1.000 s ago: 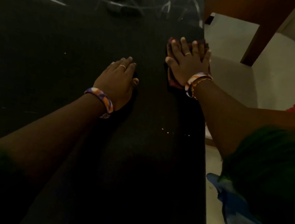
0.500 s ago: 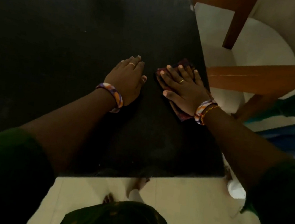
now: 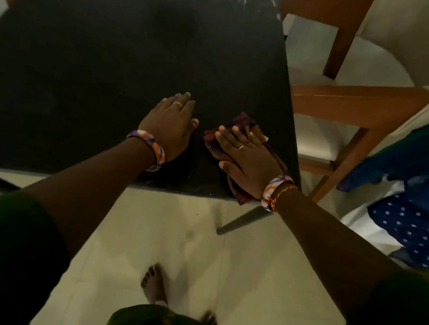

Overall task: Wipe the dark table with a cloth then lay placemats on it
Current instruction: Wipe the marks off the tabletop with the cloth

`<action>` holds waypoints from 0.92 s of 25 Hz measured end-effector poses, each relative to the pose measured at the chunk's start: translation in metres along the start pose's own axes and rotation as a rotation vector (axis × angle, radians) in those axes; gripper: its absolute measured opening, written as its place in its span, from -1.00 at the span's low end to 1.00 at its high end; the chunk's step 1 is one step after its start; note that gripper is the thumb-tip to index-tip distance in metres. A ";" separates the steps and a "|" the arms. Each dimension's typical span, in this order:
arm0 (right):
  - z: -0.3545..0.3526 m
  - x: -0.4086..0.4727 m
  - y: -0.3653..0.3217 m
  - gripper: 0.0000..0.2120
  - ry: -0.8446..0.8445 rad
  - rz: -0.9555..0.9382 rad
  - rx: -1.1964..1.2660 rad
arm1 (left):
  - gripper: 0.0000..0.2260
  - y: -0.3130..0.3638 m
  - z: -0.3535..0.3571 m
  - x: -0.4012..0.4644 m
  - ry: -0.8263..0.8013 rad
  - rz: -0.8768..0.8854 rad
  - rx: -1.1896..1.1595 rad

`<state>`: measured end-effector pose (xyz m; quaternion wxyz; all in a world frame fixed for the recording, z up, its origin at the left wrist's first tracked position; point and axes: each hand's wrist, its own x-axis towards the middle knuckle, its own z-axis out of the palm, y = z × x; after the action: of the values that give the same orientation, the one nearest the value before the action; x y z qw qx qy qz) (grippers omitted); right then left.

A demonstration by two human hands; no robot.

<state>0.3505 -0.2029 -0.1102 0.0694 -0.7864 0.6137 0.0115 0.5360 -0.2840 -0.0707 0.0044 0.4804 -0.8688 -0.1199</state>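
Observation:
The dark table (image 3: 106,62) fills the upper left of the head view, its near edge running across the middle. A dark red checked cloth (image 3: 241,121) lies near the table's near right corner. My right hand (image 3: 246,156) presses flat on the cloth with straight fingers; the cloth's near end hangs slightly over the table edge. My left hand (image 3: 170,127) rests flat on the bare tabletop just left of the cloth, holding nothing. No placemats are in view.
A wooden chair with a pale seat (image 3: 355,104) stands close against the table's right side. Blue dotted fabric (image 3: 417,214) hangs at the far right. Pale tiled floor (image 3: 172,232) and my bare foot (image 3: 155,283) lie below the table edge.
My right hand has dragged the cloth from the far right edge back toward the near right corner. The left hand stayed flat on the table while the view tilted down toward the floor.

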 end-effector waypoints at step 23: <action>0.016 -0.063 -0.002 -0.47 0.023 0.305 0.021 | -0.53 0.006 0.040 -0.157 0.192 -0.316 -0.084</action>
<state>0.3378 -0.1398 -0.1198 0.0680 -0.6833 0.7269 0.0067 0.6106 -0.1411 -0.0916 0.0887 0.6196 -0.7723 -0.1088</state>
